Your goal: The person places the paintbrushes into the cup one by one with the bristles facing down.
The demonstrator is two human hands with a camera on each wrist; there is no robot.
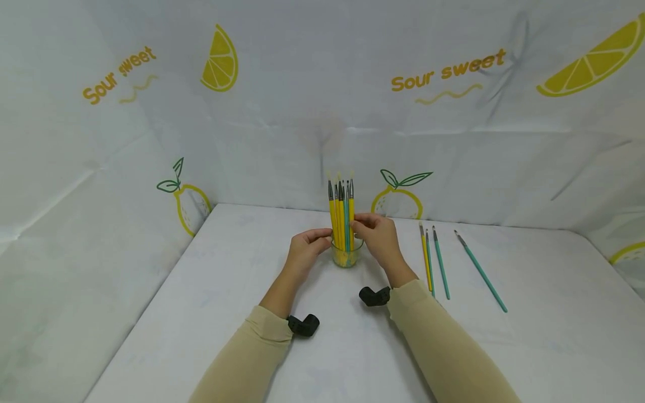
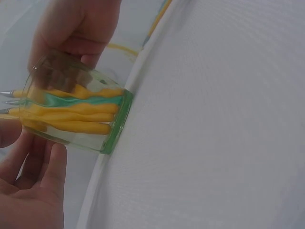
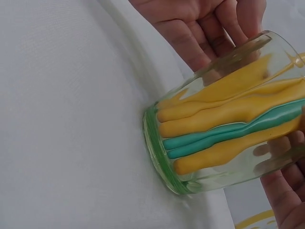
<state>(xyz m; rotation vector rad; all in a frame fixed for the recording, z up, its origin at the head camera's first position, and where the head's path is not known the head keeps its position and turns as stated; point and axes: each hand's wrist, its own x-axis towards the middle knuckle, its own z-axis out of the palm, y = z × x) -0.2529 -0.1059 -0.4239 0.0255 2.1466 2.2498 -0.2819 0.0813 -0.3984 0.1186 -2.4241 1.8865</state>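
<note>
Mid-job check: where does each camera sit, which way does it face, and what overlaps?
Head: worn on the head, facing forward and down over the table and loose brushes; left hand, right hand and both sleeves show.
Left wrist: on the left wrist, its picture turned sideways, facing the glass; left hand lower left, right hand at top.
Right wrist: on the right wrist, also sideways, facing that glass; left hand at top, right hand lower right.
Shared: both wrist views show the glass's base and brush handles inside.

Muted, even light, soft shadows — wrist views dimmer (the left one hazy).
</note>
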